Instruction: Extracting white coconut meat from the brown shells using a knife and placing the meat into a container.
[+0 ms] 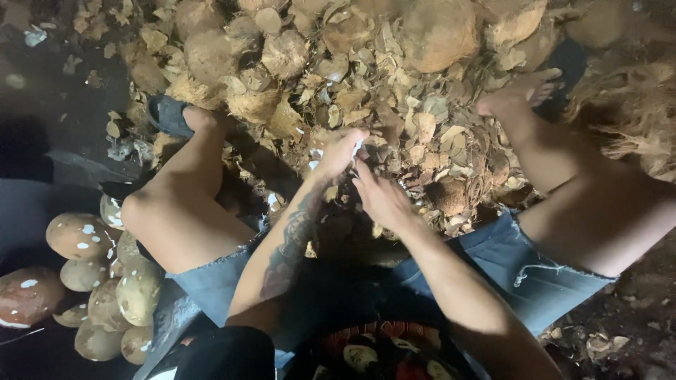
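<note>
I sit with knees apart over a heap of coconut shell chips and husk pieces (394, 105). My left hand (338, 151) reaches forward into the chips, fingers curled around something small and pale; what it is cannot be made out. My right hand (380, 197) sits just below and right of it, fingers bent toward the same spot, almost touching the left. Both forearms run down the middle of the view; the left one bears a tattoo. What lies between the fingers is hidden.
Several peeled brown coconuts with white nicks (105, 281) are piled at lower left beside my left leg (183, 204). Whole husked coconuts (436, 32) lie at the top of the heap. My right leg (584, 197) and foot (517, 95) rest on the chips. Dark ground lies at both sides.
</note>
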